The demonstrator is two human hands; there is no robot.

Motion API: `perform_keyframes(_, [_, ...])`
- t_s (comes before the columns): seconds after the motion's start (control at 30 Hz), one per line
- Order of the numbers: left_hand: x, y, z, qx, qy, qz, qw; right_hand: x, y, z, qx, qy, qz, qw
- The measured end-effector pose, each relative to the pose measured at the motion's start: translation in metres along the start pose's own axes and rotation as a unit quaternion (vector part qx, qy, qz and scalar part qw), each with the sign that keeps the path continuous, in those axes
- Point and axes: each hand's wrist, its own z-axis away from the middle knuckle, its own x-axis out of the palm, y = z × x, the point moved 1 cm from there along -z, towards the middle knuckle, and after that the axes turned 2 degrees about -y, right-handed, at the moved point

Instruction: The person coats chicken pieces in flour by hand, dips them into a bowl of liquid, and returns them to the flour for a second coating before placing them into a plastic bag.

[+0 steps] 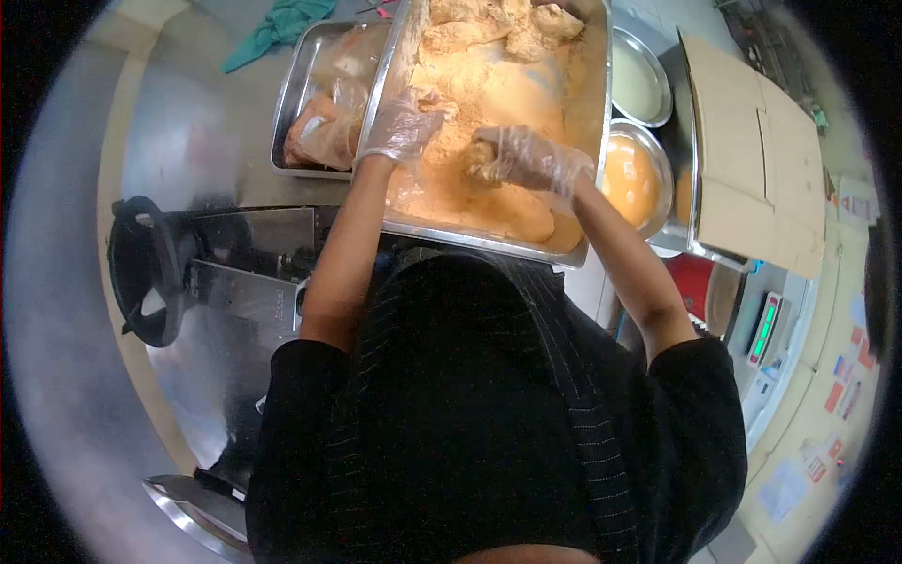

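Observation:
A large metal tray (598, 103) holds orange-tinted flour (512, 94), with coated pieces (545, 28) at its far end. Inside the tray, my left hand (409, 127), in a clear plastic glove, has its fingers on a coated piece near the left wall; how they grip is hard to make out. My right hand (526, 158), gloved the same way, is closed round a floury coated piece (482, 162) just above the flour near the middle.
Left of the tray, a smaller metal pan (282, 141) holds bagged raw meat (324, 132). On the right are a bowl of orange liquid (629, 179), a bowl of pale liquid (639, 80), a cardboard box (756, 155) and a digital scale (766, 329). A green cloth (277, 33) lies at the back left.

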Motion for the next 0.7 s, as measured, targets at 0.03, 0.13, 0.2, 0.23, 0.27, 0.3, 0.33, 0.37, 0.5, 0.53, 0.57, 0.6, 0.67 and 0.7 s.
perform_keyframes(0.03, [-0.006,0.008,0.005,-0.005,-0.006,0.026,1.000,0.004,0.014,0.004,-0.114,0.111,0.251,0.955])
perform_keyframes(0.13, [-0.021,0.033,0.013,-0.027,-0.012,-0.022,0.999,-0.029,0.041,0.003,0.217,-0.009,-0.216,0.952])
perform_keyframes(0.2, [-0.026,0.041,0.018,-0.040,-0.018,-0.102,0.994,-0.020,0.067,0.011,0.178,-0.005,-0.273,0.945])
perform_keyframes(0.23, [-0.027,0.045,0.020,0.033,-0.051,-0.154,0.986,-0.019,0.091,0.009,0.048,0.033,-0.088,0.994])
perform_keyframes(0.27, [-0.028,0.049,0.019,0.104,-0.082,-0.205,0.970,-0.022,0.103,0.008,-0.085,0.066,0.104,0.989])
perform_keyframes(0.3, [-0.026,0.048,0.015,0.108,-0.079,-0.204,0.970,-0.045,0.096,0.003,-0.022,-0.016,0.252,0.967])
perform_keyframes(0.33, [-0.020,0.043,0.011,0.044,-0.099,-0.150,0.983,-0.056,0.094,0.002,-0.022,-0.015,0.257,0.966])
perform_keyframes(0.37, [-0.014,0.036,0.008,-0.021,-0.120,-0.097,0.988,-0.067,0.094,0.001,0.062,0.027,0.186,0.980])
perform_keyframes(0.5, [0.005,0.011,-0.002,0.048,-0.074,-0.127,0.988,-0.093,0.101,0.001,0.369,0.202,-0.124,0.899])
perform_keyframes(0.53, [0.006,0.008,-0.004,0.070,-0.077,-0.090,0.990,-0.065,0.126,0.010,0.327,0.220,-0.168,0.904])
perform_keyframes(0.57, [0.005,0.009,-0.005,0.091,-0.081,-0.053,0.991,-0.031,0.152,0.018,0.283,0.237,-0.209,0.906])
perform_keyframes(0.6, [0.004,0.014,-0.007,0.097,-0.076,-0.056,0.991,-0.017,0.142,0.019,0.330,0.211,-0.220,0.893])
perform_keyframes(0.67, [0.005,0.024,-0.009,0.037,-0.060,-0.001,0.997,-0.012,0.087,0.015,0.410,0.145,-0.226,0.872])
perform_keyframes(0.7, [0.013,0.022,-0.012,0.126,0.007,0.067,0.990,-0.017,0.063,0.016,0.445,0.105,-0.220,0.862])
